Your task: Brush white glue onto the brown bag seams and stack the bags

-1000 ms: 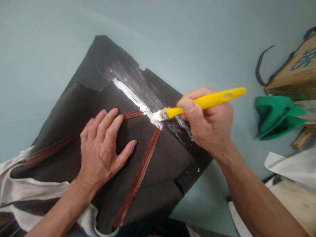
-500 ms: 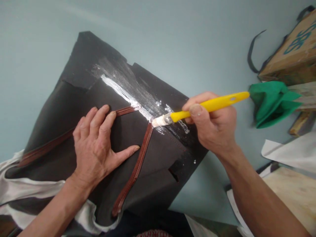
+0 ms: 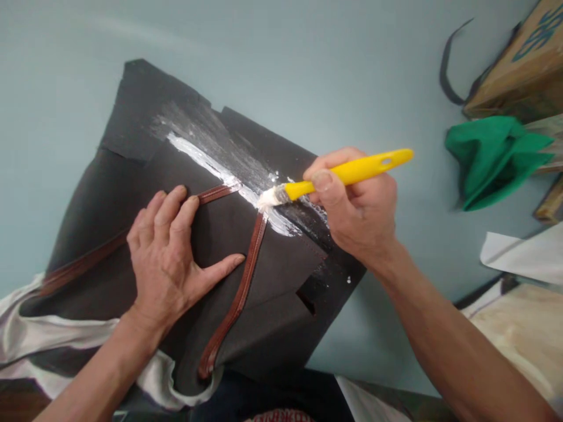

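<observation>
A dark sheet of material [image 3: 167, 176], with notched edges, lies across the table under both hands. My left hand [image 3: 169, 258] rests on it with fingers spread, the thumb tip beside a reddish-brown stitched strap [image 3: 248, 275]. Another short strap [image 3: 215, 193] runs up from near its index finger. In my right hand [image 3: 358, 211] is a yellow-handled paintbrush [image 3: 369, 169]. Its white-coated bristles touch the sheet by the top of the longer strap. A band of wet white paste [image 3: 202, 158] runs diagonally over the sheet and both strap ends.
The table [image 3: 308, 53] is pale blue-green. At the right are a cardboard box [image 3: 523, 70], a thin black strip [image 3: 447, 64], a crumpled green cloth [image 3: 488, 158] and white sheets [image 3: 519, 252]. White fabric [image 3: 65, 334] hangs around the sheet's lower left.
The white paste now extends further right past the longer strap's end. My right hand and the brush have shifted slightly left and up in view; the left hand stays on the sheet.
</observation>
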`<state>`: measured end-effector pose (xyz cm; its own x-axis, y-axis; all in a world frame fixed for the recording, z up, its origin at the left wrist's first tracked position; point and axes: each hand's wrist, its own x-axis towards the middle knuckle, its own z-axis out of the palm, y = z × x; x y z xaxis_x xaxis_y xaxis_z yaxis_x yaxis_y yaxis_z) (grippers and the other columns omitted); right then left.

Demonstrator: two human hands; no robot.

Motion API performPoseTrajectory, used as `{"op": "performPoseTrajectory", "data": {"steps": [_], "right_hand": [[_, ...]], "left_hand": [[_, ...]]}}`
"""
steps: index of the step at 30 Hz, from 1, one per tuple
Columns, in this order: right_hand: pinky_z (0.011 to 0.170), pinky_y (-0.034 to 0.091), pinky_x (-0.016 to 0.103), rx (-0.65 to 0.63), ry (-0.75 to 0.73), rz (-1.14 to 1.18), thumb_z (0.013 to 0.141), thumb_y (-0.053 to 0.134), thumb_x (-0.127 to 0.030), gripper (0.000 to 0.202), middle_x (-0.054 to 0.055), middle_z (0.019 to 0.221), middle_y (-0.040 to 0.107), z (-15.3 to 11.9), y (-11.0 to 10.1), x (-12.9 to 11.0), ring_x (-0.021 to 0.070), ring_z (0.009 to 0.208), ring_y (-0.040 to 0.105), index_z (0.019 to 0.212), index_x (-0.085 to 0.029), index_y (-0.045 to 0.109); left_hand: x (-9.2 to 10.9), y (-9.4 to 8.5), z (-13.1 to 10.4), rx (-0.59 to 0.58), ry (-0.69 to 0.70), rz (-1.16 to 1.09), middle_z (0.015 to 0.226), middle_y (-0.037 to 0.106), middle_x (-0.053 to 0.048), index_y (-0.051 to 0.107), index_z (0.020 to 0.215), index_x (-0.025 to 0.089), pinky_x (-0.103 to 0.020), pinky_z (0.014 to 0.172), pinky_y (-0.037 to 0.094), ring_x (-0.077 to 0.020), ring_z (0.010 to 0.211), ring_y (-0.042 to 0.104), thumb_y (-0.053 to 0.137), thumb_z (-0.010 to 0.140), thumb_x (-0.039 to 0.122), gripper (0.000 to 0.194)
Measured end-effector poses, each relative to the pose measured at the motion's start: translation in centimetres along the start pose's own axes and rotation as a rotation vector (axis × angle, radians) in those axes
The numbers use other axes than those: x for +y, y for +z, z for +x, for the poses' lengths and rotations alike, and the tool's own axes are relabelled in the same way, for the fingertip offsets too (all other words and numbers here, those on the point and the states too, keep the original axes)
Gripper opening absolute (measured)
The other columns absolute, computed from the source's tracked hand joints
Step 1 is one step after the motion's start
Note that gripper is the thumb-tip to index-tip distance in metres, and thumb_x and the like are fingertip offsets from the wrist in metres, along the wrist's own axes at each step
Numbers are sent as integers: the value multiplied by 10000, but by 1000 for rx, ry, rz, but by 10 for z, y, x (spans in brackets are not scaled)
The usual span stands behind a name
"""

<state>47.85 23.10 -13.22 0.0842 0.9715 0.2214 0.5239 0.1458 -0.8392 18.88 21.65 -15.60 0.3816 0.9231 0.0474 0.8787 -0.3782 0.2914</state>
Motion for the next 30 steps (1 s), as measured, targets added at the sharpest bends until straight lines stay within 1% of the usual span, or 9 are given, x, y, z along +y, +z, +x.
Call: {"op": "performPoseTrajectory", "data": {"steps": [2, 8, 12, 15, 19, 21, 23, 27, 30], "right_hand": [[513, 453, 306, 23, -9, 2, 1070, 557, -438, 332, 8, 788, 712, -2, -1, 1, 136, 584, 594, 837, -245, 694], [512, 438, 269, -118, 7, -8, 1053, 581, -329, 269, -24, 743, 685, -21, -39, -2, 106, 573, 571, 818, -232, 669], [563, 467, 270, -47, -5, 38, 1057, 578, -359, 276, -11, 797, 712, -19, -28, -1, 107, 619, 600, 842, -222, 681], [523, 449, 286, -69, 21, 13, 1064, 555, -439, 340, 0, 733, 694, -17, -24, -3, 129, 597, 598, 832, -231, 689], [463, 405, 291, -136, 92, -64, 1062, 551, -413, 345, -13, 669, 656, -31, -51, -10, 124, 523, 541, 787, -241, 667], [473, 409, 291, -115, 101, -87, 1053, 563, -376, 334, -12, 687, 666, -41, -61, -13, 121, 526, 543, 765, -236, 656], [498, 425, 292, -54, 94, -95, 1047, 567, -369, 335, -4, 714, 679, -47, -59, -13, 124, 558, 566, 757, -228, 658], [506, 422, 294, 67, 100, -61, 1054, 553, -451, 358, -2, 725, 681, -44, -33, -7, 125, 562, 555, 819, -222, 694], [512, 424, 289, 87, 109, -21, 1046, 558, -513, 390, -8, 695, 660, -42, -27, -4, 125, 554, 545, 831, -222, 701]], "left_hand": [[0, 0, 0, 1, 8, 8, 1722, 365, -13, 200, 1696, 383, -701, 1264, 296, -428, 1579, 335, 657, 813, 800, 1079], [-1, 1, 0, -4, 6, -2, 1730, 346, -4, 175, 1697, 407, -725, 1251, 301, -429, 1580, 332, 656, 821, 782, 1069], [-1, 1, 0, -5, -10, -15, 1740, 316, 42, 165, 1689, 449, -717, 1268, 289, -418, 1589, 323, 652, 808, 782, 1061], [1, 0, 1, -15, -37, -37, 1741, 307, 79, 197, 1678, 471, -693, 1299, 268, -418, 1592, 319, 663, 789, 774, 1048], [2, -1, 2, -38, -67, -38, 1749, 289, 97, 231, 1673, 458, -654, 1327, 248, -418, 1594, 315, 645, 792, 779, 1025], [3, -2, 3, -43, -75, -28, 1754, 277, 96, 230, 1673, 455, -663, 1323, 247, -425, 1596, 309, 624, 789, 798, 1027], [4, -2, 3, -48, -80, -26, 1757, 274, 86, 236, 1674, 443, -669, 1318, 243, -428, 1598, 300, 608, 790, 811, 1027], [5, -2, 3, -44, -72, -53, 1753, 299, 55, 297, 1664, 390, -652, 1323, 230, -422, 1601, 298, 586, 795, 823, 1013], [6, -2, 2, -32, -78, -57, 1748, 315, 48, 334, 1649, 373, -651, 1324, 220, -427, 1600, 297, 571, 796, 830, 996]]}}
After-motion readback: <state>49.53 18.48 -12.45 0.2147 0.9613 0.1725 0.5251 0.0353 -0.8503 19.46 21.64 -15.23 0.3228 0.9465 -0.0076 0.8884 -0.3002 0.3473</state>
